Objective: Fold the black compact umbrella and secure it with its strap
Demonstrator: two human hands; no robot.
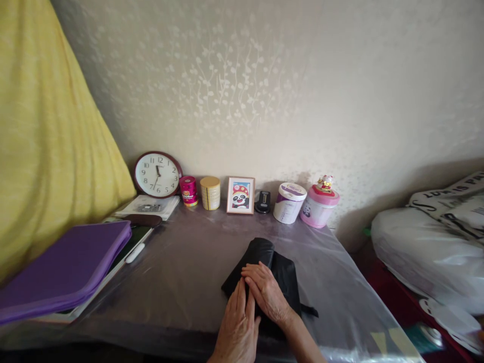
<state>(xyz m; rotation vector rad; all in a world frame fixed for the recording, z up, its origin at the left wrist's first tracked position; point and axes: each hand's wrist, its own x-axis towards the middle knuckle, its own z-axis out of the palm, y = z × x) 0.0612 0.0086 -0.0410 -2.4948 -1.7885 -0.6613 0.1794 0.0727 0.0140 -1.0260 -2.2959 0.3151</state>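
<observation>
A folded black cloth item (278, 264) lies on the plastic-covered table (181, 272) near its front edge. My right hand (266, 292) lies flat on top of it, fingers stretched out toward the left. My left hand (238, 325) rests beside it with straight fingers pointing up, touching the cloth's left edge and the right hand's fingers. A black strap (309, 311) sticks out from the cloth on the right.
Along the wall stand a round clock (157, 174), a red tin (188, 190), a yellow jar (210, 192), a panda picture frame (241, 195), a white tub (289, 202) and a pink jar (319, 205). A purple case (64, 269) lies left. White bags (427, 252) sit right.
</observation>
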